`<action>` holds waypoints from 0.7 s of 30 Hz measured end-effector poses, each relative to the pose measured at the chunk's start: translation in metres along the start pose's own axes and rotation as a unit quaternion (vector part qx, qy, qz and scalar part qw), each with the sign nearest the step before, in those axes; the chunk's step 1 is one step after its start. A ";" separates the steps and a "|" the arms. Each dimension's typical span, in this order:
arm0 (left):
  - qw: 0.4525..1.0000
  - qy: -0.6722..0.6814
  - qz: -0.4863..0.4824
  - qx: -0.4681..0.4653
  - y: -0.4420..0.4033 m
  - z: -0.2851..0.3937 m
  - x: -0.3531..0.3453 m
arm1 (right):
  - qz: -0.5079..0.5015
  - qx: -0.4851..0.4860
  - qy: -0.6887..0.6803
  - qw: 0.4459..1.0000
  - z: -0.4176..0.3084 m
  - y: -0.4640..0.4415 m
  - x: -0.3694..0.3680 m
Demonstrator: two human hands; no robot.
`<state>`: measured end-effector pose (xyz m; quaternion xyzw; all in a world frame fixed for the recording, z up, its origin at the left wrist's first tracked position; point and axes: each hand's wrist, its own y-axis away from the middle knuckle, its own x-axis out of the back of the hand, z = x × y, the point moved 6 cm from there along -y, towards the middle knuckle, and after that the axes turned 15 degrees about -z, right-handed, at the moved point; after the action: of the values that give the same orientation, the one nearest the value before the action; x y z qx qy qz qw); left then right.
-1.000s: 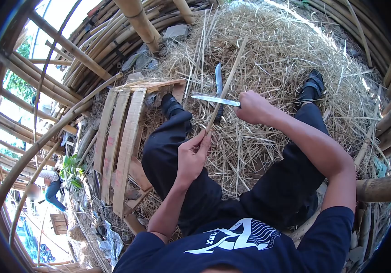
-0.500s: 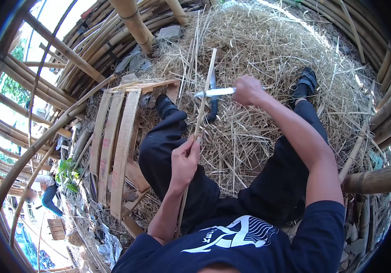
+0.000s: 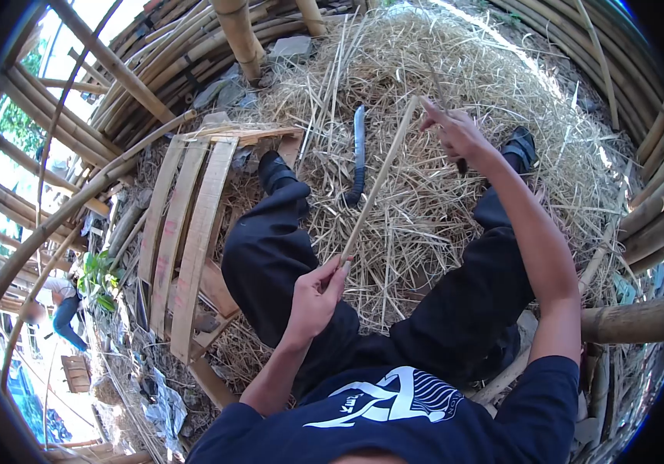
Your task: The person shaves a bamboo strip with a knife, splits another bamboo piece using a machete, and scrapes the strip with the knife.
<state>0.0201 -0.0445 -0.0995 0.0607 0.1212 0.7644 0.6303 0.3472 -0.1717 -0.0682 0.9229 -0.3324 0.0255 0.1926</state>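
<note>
Dry straw (image 3: 494,69) covers the ground, bounded by bamboo poles (image 3: 239,39); from where I stand, a person sits on it, legs apart, in dark trousers (image 3: 455,298). A slatted wooden frame (image 3: 204,236) is located beside the person's left leg. The work item is a slender pale strip (image 3: 382,178), held above the straw between the legs. Its long axis is straight and oblique: the near end is at the left hand (image 3: 318,301), and the far end points forward and to the person's right. The left hand grips the near end between thumb and fingers. The right hand (image 3: 455,135) grasps a knife (image 3: 462,165), its dark handle end showing below the palm. The right index finger extends to the strip's far end; contact cannot be confirmed. A long knife (image 3: 360,147) lies on the straw, left of the strip, blade directed away from the person, dark handle nearer.
</note>
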 end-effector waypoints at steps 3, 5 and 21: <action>0.999 -0.039 -0.025 0.009 -0.007 -0.002 -0.006 | 0.005 0.056 0.032 0.998 -0.015 -0.003 -0.020; 0.998 -0.027 -0.044 0.036 -0.011 -0.002 -0.007 | 0.002 0.067 -0.105 0.992 -0.012 -0.007 -0.026; 0.976 -0.160 0.107 -0.104 -0.055 0.033 0.015 | -0.055 0.093 0.378 0.919 -0.029 0.033 -0.084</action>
<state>0.0780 -0.0169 -0.0829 0.1285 -0.0684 0.8162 0.5591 0.2636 -0.1331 -0.0453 0.8749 -0.1799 0.3932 0.2180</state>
